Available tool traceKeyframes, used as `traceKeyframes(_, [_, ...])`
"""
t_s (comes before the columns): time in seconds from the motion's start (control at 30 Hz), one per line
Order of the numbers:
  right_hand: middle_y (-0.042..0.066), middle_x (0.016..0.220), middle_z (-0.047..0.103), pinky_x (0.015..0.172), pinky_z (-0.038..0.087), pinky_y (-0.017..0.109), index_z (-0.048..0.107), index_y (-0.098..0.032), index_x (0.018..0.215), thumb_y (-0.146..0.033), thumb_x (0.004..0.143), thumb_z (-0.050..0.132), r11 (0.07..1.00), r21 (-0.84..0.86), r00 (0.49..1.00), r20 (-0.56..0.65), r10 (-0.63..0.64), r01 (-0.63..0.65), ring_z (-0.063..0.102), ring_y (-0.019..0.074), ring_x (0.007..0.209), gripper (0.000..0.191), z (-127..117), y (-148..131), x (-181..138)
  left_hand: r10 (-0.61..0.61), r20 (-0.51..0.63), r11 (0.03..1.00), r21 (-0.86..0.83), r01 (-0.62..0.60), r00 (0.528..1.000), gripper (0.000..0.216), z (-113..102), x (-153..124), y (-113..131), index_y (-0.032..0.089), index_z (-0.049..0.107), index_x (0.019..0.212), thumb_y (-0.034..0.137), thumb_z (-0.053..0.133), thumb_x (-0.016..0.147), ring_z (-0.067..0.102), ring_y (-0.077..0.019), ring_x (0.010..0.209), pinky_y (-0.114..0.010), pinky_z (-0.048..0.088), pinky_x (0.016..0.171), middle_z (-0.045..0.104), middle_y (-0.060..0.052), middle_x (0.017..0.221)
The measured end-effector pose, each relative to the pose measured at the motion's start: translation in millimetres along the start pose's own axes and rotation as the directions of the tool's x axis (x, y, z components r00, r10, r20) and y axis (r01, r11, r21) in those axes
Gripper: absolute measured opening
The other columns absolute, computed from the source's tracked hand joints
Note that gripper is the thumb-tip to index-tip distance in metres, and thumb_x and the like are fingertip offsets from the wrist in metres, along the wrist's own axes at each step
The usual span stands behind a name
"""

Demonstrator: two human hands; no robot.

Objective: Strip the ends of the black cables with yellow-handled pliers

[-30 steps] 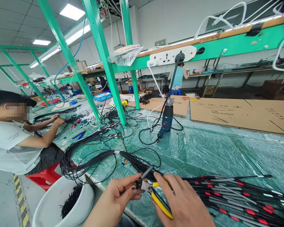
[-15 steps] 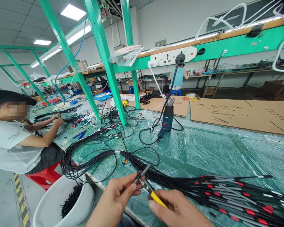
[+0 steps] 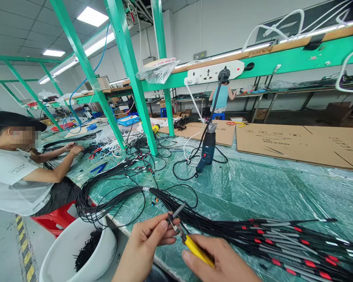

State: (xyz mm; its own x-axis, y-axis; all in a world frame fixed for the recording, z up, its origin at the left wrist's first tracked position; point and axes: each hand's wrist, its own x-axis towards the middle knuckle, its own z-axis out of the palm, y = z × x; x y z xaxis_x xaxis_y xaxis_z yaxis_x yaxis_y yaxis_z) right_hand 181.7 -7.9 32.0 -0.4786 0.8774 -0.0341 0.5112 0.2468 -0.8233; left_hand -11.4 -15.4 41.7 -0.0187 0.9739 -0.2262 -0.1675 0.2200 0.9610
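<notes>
At the near edge of the bench, my left hand (image 3: pixel 145 244) pinches the grey-sleeved end of a black cable (image 3: pixel 176 211) between thumb and fingers. My right hand (image 3: pixel 220 260) is closed round yellow-handled cutters (image 3: pixel 191 244) whose jaws sit at that cable end, right beside my left fingertips. The cable belongs to a long bundle of black wires (image 3: pixel 253 235) with red and white markers, stretched along the bench to the right.
A white bin (image 3: pixel 59 254) with black offcuts stands below the bench at left. A blue heat gun (image 3: pixel 207 149) stands upright mid-bench, plugged into a white power strip (image 3: pixel 214 70). Cardboard sheets (image 3: pixel 294 143) lie behind. A seated person (image 3: pixel 14 172) handles wires at left; another person stands far back.
My right hand has drawn back toward me and lower, so less of it shows. The cutter jaws remain at the cable end held by my left hand.
</notes>
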Motion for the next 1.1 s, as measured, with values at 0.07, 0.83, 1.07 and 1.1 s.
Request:
traceKeyframes(0.07, [0.004, 0.087, 0.068, 0.066, 0.049, 0.028, 0.067, -0.021, 0.101, -0.035, 0.087, 0.055, 0.96, -0.259, 0.977, -0.154, -0.148, 0.105, 0.063, 0.0198, 0.074, 0.023, 5.2, 9.3, -0.5, -0.003, -0.003, 1.0, -0.015, 0.003, 1.0, 0.046, -0.4, -0.2, 1.2, 0.016, 0.077, 0.108, 0.048, 0.078, 0.075, 0.074, -0.0206, 0.081, -0.03, 0.062, 0.078, 0.08, -0.01, 0.1])
traceKeyframes(0.83, [0.011, 0.093, 0.069, 0.057, 0.057, 0.036, 0.06, -0.011, 0.122, -0.025, 0.084, 0.055, 0.687, -0.71, 0.84, -0.271, -0.47, 0.156, 0.069, 0.0258, 0.073, 0.04, 11.5, 21.9, 3.4, 0.045, -0.066, 0.998, 0.055, -0.041, 0.997, 0.053, 5.4, 0.0, 7.1, 0.023, 0.077, 0.109, 0.054, 0.081, 0.067, 0.075, -0.0234, 0.084, -0.036, 0.062, 0.083, 0.08, -0.007, 0.102])
traceKeyframes(1.07, [0.005, 0.087, 0.069, 0.061, 0.056, 0.033, 0.067, -0.02, 0.103, -0.033, 0.088, 0.057, 0.854, -0.501, 0.94, -0.203, -0.274, 0.14, 0.067, 0.0215, 0.072, 0.023, 8.7, 16.3, 2.2, 0.049, -0.02, 0.998, 0.046, -0.048, 0.999, 0.053, 3.8, -0.8, 10.1, 0.026, 0.076, 0.109, 0.056, 0.08, 0.067, 0.074, -0.0243, 0.093, -0.033, 0.062, 0.085, 0.08, -0.007, 0.103])
traceKeyframes(1.1, [0.008, 0.093, 0.068, 0.065, 0.057, 0.038, 0.065, -0.017, 0.113, -0.032, 0.085, 0.06, 0.8, -0.584, 0.898, -0.267, -0.349, 0.137, 0.067, 0.0251, 0.077, 0.032, 8.1, 17.1, 2.2, 0.043, -0.021, 0.998, 0.053, -0.042, 0.999, 0.052, 3.5, -1.0, 10.1, 0.026, 0.076, 0.109, 0.056, 0.08, 0.066, 0.074, -0.0231, 0.09, -0.033, 0.062, 0.084, 0.08, -0.006, 0.102])
